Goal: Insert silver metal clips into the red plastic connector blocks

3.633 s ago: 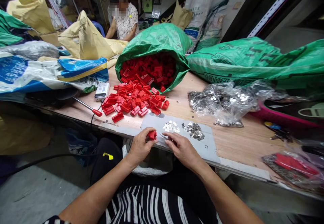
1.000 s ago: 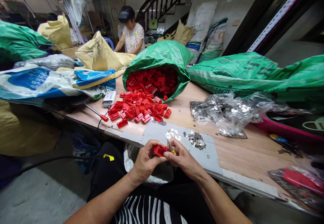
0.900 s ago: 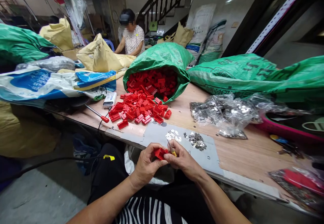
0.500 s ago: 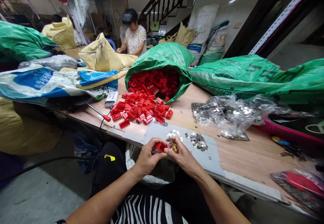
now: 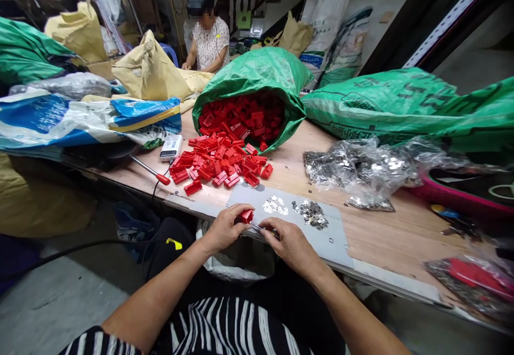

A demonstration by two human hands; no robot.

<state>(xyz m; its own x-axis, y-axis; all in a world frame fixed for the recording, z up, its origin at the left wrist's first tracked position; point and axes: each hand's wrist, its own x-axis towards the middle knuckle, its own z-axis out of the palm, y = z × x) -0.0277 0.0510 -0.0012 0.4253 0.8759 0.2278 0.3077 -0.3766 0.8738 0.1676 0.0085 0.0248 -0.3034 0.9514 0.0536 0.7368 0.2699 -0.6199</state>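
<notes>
Left hand [image 5: 225, 229] pinches a red plastic part [image 5: 246, 216] between thumb and fingers, held at the near edge of the grey mat [image 5: 336, 232]. Right hand [image 5: 292, 241] is clamped on a thin metal tool [image 5: 257, 227], tip right by the part; can't tell if touching. Step in hand seems to be tool work on that part. Next move likely calls for a firm left pinch and careful tip alignment.
</notes>
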